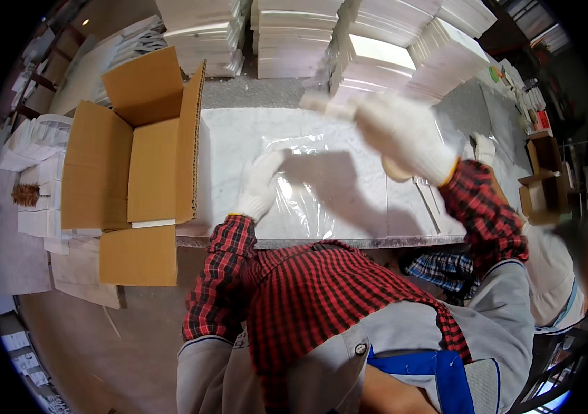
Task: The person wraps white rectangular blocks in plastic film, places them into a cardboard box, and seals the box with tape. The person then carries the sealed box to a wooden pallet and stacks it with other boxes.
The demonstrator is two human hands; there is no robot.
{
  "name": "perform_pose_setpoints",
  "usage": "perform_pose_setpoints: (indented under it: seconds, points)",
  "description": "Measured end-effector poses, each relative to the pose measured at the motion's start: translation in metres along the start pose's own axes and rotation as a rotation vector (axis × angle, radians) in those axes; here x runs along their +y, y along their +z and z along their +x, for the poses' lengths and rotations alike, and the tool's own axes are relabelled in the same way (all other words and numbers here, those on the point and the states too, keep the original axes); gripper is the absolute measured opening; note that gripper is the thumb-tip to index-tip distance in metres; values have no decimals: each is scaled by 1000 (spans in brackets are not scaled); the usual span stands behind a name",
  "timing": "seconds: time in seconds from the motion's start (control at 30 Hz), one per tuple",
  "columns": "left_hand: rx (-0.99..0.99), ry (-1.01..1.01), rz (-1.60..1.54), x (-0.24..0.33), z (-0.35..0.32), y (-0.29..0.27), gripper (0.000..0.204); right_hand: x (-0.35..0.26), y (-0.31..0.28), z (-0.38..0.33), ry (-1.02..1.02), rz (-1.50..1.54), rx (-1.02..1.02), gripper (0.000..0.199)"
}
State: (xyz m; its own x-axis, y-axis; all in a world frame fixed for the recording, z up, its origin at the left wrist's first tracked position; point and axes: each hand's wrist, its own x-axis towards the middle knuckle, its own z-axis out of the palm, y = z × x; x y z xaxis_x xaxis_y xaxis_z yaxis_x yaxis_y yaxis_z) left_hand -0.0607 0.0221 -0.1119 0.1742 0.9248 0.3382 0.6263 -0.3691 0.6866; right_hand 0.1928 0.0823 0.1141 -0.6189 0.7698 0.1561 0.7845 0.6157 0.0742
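My left hand, in a white knit glove, lies on the left edge of a clear plastic bag, fingers stretched out. The bag lies on a white marble-like slab and glints with creases. Above the slab's right part my right hand, gloved too, is raised and smeared by motion. A pale blurred strip sticks out from its fingers; whether it is held, or is a finger, I cannot make out. A beige rounded thing shows beneath that hand. The right hand's shadow falls across the bag.
An open cardboard box stands left of the slab, flaps spread. Stacks of white tiles line the back. A co-worker's gloved hand is at the right, near thin strips on the slab. A smaller open box sits farther right.
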Motion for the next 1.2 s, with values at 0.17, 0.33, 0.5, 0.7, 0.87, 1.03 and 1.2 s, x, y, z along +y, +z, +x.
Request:
perform_pose_setpoints:
  seconds: [0.17,0.33,0.5,0.7,0.87,1.03,1.2]
  points:
    - [-18,-201,38,-1,-4,-10,50,-46,62,-35,-300,186,-153,24]
    - [214,-380,30,25,-29,-34,44,-67,131,-41,-398,167,-83,35]
    - [-82,-857,-23,103,-112,-58,37,-80,117,-50,-277,282,-243,31]
    - [-347,-806,-127,78,-192,-13,75,-67,109,-37,-323,450,-163,55]
    - [-344,-1030,-872,88,-142,1,52,-58,143,-35,-299,519,-289,65]
    - [-127,-1118,-1038,78,-166,15,36,-57,150,-40,-316,577,-168,63]
    - [-161,-975,-574,78,-165,3,36,-62,151,-40,-254,526,-199,63]
